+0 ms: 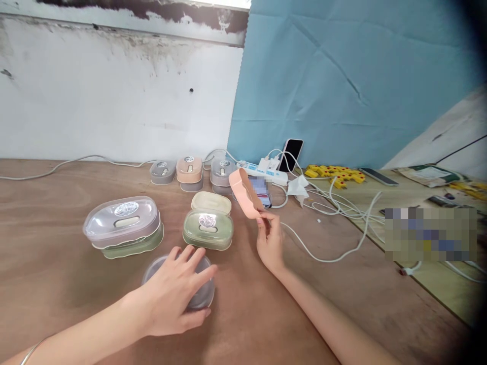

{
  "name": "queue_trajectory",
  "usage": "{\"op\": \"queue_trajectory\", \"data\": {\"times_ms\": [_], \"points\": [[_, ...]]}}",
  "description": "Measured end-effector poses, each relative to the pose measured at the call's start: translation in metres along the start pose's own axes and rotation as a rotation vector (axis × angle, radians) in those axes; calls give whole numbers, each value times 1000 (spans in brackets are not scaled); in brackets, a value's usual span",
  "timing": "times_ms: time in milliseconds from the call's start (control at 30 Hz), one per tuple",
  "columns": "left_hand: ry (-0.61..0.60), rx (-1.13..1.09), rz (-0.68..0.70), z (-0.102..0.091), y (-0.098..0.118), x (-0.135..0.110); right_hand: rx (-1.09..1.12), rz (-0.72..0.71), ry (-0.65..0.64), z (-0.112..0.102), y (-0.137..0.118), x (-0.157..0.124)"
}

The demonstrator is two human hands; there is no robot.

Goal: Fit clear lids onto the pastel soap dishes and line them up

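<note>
Brown plywood tabletop [57, 243] runs back to a stained white wall, with a blue sheet hung over the wall's right half. Take the green oval plastic box with a clear lid [208, 229] near the table's middle as the landmark.

Just in front of it and slightly left, the left hand [178, 294] lies flat with fingers spread on a grey, translucent oval plastic container [198, 296], pressing on its top rather than clenching it. Just to the right of the green box, the right hand [269, 242] pinches the lower edge of a peach-coloured oval plastic lid [245, 192] between thumb and fingertips, holding it tilted up off the table.

Touching the green box from behind is a cream oval lid [211, 202]. To its left stands a larger clear-lidded oval box stacked on a green base [124, 225]. Further behind it, near the wall, sit three small boxes in a row: grey [163, 171], peach [189, 171] and grey [222, 172]. Behind and right of it lie a white power strip [262, 171] with chargers, a black phone [291, 154] leaning on the blue sheet, tangled white cables [342, 203] and yellow plastic pieces [337, 175].
</note>
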State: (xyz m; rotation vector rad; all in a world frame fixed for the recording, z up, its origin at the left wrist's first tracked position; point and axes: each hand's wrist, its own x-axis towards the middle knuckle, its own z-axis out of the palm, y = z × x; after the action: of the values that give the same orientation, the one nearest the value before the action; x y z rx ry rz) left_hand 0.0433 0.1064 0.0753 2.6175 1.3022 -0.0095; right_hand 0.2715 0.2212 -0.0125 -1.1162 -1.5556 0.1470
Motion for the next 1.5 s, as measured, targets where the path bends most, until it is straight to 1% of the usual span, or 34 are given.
{"op": "queue_trajectory", "data": {"times_ms": [400,633,833,1033,1100,1200,1333,1500], "points": [[-12,-11,1,-1,0,0,1,7,11,1,0,0],[-8,-27,-3,-3,1,1,-9,-3,-14,0,0,0],[-5,-49,-22,-2,0,1,-42,-55,-115,1,4,-1],[-9,-66,-38,0,0,1,-41,-194,-274,-1,-7,-2],[-5,-61,-50,0,1,1,-47,-220,-311,-2,-11,-3],[4,-50,-64,1,1,0,-59,-225,-344,-2,-12,-5],[-3,-61,-40,2,-1,0,-78,-209,-371,-2,-10,-7],[-6,-65,-46,4,-2,0,-107,-189,-406,0,-7,-8]]}}
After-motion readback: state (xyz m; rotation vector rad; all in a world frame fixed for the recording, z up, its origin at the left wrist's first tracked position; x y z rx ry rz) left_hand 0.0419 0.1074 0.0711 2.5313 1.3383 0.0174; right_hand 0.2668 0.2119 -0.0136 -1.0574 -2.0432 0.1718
